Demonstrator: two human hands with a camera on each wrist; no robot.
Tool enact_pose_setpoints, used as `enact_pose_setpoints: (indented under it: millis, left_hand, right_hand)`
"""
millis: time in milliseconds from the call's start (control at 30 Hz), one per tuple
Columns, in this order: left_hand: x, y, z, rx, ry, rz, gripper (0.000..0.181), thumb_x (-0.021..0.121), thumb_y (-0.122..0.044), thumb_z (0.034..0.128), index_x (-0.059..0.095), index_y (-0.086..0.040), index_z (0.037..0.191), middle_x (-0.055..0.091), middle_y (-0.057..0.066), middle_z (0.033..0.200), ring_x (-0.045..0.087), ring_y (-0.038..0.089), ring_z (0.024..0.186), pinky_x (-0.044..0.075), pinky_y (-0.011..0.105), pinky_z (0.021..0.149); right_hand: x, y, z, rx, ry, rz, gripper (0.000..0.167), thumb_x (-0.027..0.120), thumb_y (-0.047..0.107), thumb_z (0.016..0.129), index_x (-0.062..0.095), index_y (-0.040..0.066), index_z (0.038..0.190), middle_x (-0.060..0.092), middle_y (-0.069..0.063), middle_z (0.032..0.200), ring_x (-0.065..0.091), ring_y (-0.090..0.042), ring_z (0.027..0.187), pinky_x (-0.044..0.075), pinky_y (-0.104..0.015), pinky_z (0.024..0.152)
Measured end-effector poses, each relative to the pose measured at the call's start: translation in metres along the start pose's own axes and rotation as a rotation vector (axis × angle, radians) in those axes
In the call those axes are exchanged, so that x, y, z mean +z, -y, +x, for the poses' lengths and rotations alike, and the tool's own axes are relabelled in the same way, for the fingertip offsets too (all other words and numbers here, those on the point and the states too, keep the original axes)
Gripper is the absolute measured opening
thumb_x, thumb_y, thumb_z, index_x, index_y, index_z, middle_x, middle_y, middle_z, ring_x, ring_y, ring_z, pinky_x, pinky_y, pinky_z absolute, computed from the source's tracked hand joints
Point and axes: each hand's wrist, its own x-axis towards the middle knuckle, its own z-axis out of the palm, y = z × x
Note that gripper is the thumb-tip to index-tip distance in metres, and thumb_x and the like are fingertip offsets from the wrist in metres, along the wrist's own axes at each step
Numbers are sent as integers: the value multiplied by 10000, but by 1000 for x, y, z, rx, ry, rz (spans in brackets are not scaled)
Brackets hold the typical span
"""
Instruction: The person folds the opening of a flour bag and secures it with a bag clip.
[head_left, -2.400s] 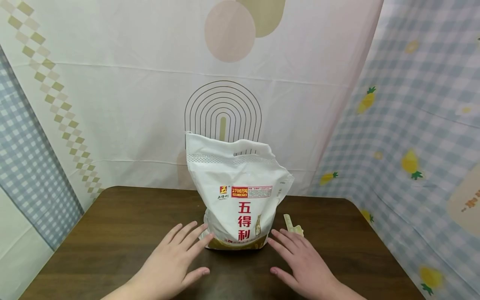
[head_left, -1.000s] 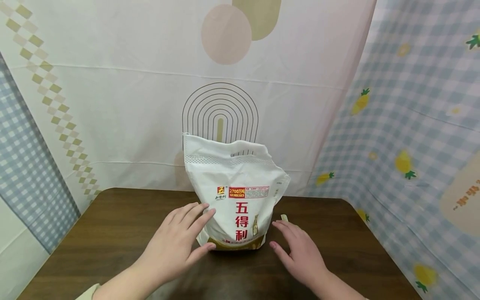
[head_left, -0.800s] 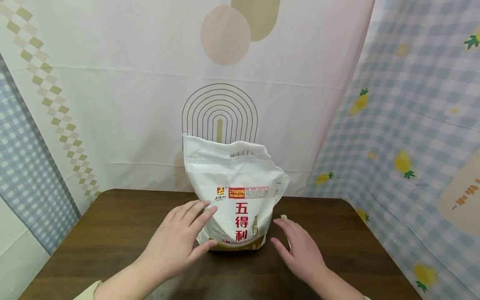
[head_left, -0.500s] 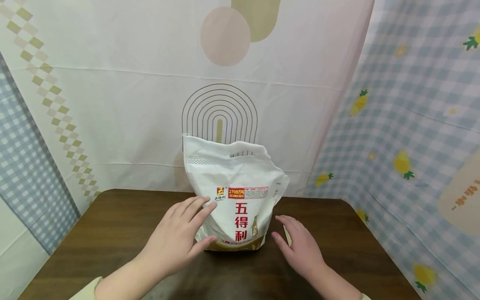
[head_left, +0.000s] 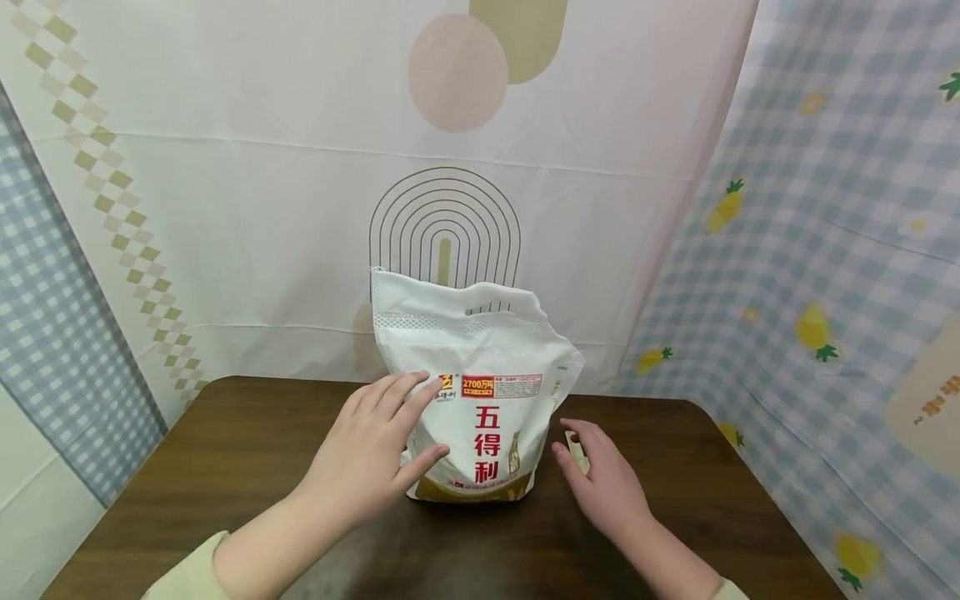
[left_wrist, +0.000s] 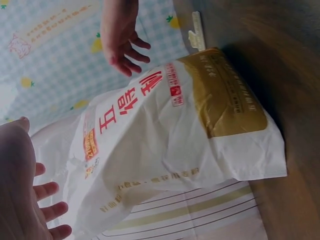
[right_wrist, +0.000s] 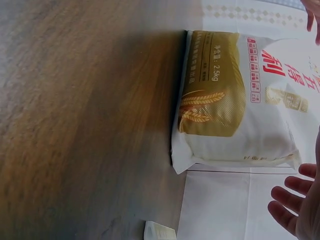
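Observation:
A white flour bag (head_left: 510,342) with red lettering and a gold base stands upright on the table. My left hand (head_left: 367,446) is at its left front, fingers relaxed and thumb apart, overlapping the bag's edge in the head view. In the left wrist view, the left hand (left_wrist: 15,180) holds nothing; contact with the bag cannot be told. My right hand (head_left: 606,483) hovers right of the bag, fingers loosely bent, a gap between them. Behind it lies a small pale-yellow plastic piece (head_left: 577,454), partly hidden; the left wrist view shows this long, narrow piece (left_wrist: 198,32) beside the bag.
The dark wooden table (head_left: 247,450) has rounded back corners. A pale printed cloth (head_left: 285,225) hangs close behind the bag. Checked cloth with pineapples (head_left: 817,250) hangs along the right side, and another checked cloth (head_left: 60,275) at the left.
My left hand has risen and moved right over the bag's left edge. My right hand has drawn slightly away from the bag, its fingers bending more. The bag stays in place.

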Motion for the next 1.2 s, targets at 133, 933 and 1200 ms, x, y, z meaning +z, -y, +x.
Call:
enact_pose_setpoints:
  millis: [133,933,1200]
  left_hand:
    - [-1,-2,7,-19,-4,-4,662,469,-615,961,438,-193,1472,455,27,1463,422,258,1327,318,469,1086]
    - [-7,-12,52,-81,-40,-18,665,526,-553,955,406,-172,1487,419,49,1484,389,291,1345,312,490,1094]
    - [-15,-9,68,-105,-55,-13,663,527,-549,955,406,-181,1494,424,66,1473,370,300,1348,288,513,1102]
  right_hand:
    - [0,0,3,24,11,18,510,517,459,1015,564,83,1355,593,-91,1300,592,-268,1148,500,-500,875]
    - [5,1,21,167,57,192,518,495,444,1029,499,91,1408,583,-76,1272,590,-242,1115,480,-491,927]
    - [5,4,25,215,63,222,526,495,444,1028,493,78,1406,583,-82,1248,579,-227,1097,479,-467,927]
